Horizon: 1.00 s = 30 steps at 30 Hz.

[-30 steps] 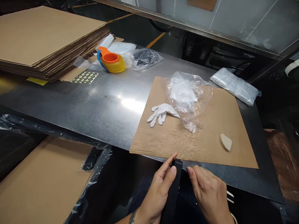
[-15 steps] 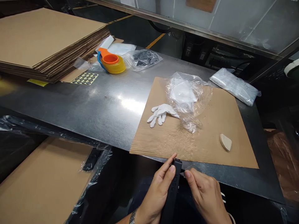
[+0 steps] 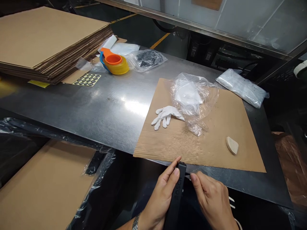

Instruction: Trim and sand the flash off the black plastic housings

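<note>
My left hand (image 3: 161, 198) grips a long black strap-like piece (image 3: 177, 195), thumb on its side, at the near edge of the steel table (image 3: 100, 105). Close to the strap's right side is my right hand (image 3: 212, 201), its fingertips at the strap's upper end; I cannot tell whether it pinches anything. Just beyond the strap's tip lies a brown cardboard sheet (image 3: 206, 147). On that sheet rest a white glove (image 3: 165, 115), a crumpled clear plastic bag (image 3: 193, 99) and a small beige wedge (image 3: 232, 145).
A tall stack of cardboard sheets (image 3: 48, 38) fills the far left. An orange and yellow tape dispenser (image 3: 115, 63), a sticker sheet (image 3: 87, 79), and bagged items (image 3: 147, 59) lie behind. A white bag (image 3: 242, 88) sits far right. Plastic-wrapped cardboard (image 3: 45, 185) lies below left.
My right hand's fingertips have crept slightly left toward the strap's top. The left hand and strap have barely moved.
</note>
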### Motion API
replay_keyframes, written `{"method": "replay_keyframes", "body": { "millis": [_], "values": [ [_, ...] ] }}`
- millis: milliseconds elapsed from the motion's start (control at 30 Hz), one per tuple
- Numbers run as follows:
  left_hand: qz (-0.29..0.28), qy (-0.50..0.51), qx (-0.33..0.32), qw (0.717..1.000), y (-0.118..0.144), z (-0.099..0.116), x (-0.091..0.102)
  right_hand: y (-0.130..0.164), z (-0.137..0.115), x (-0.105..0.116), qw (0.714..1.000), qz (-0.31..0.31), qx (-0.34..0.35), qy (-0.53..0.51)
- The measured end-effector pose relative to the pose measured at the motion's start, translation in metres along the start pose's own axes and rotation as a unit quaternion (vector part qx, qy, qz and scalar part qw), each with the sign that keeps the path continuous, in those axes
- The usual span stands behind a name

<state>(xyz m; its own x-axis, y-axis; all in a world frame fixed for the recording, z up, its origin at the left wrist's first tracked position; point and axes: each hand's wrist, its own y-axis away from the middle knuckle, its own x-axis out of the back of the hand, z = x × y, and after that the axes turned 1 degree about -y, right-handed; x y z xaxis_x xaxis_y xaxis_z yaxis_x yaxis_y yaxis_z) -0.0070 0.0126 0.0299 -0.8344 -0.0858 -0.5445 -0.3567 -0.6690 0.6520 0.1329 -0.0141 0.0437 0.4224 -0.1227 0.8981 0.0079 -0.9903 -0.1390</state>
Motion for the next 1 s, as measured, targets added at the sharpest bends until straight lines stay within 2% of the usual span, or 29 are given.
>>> {"method": "replay_keyframes", "body": {
  "millis": [1000],
  "values": [
    [0.031,-0.040,0.002,0.999,-0.0007,0.0008,-0.0006,0.0045,-0.0009,-0.0023,0.995,0.032,0.029,0.085]
  ]
}}
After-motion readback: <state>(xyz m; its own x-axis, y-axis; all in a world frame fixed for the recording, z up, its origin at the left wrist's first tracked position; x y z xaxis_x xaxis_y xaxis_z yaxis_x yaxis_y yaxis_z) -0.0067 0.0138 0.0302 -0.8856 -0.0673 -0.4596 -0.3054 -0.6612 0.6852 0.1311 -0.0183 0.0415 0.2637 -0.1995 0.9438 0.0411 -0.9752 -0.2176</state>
